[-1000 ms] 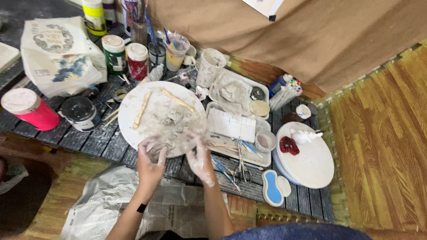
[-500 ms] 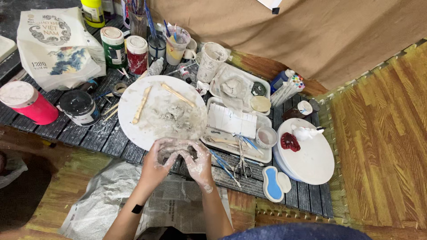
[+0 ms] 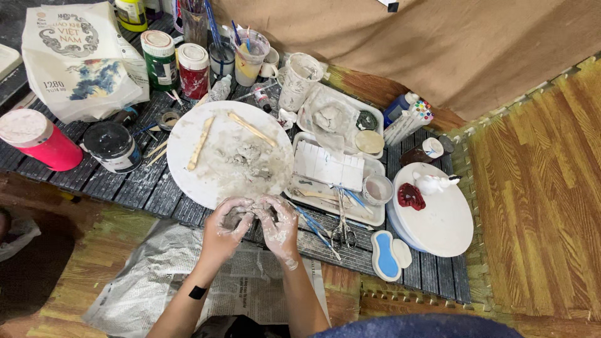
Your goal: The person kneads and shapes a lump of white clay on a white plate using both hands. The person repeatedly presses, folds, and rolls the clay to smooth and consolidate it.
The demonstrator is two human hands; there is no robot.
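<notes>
Dark slatted low table (image 3: 125,188), crowded, stood over wood flooring with newspaper (image 3: 156,281) spread below its near edge. Left hand (image 3: 228,228) and right hand (image 3: 278,228), both smeared grey, were cupped together around a lump of grey clay (image 3: 241,216) at the near edge of the table, just off the rim of the round white board (image 3: 188,144). Risk, as judged: wet clay could slip and drop onto the newspaper. Scissors (image 3: 341,228) and brushes (image 3: 313,225) lay just beside the right hand; an elbow could knock them. Red jar (image 3: 37,141) stood at the left edge, well apart.
</notes>
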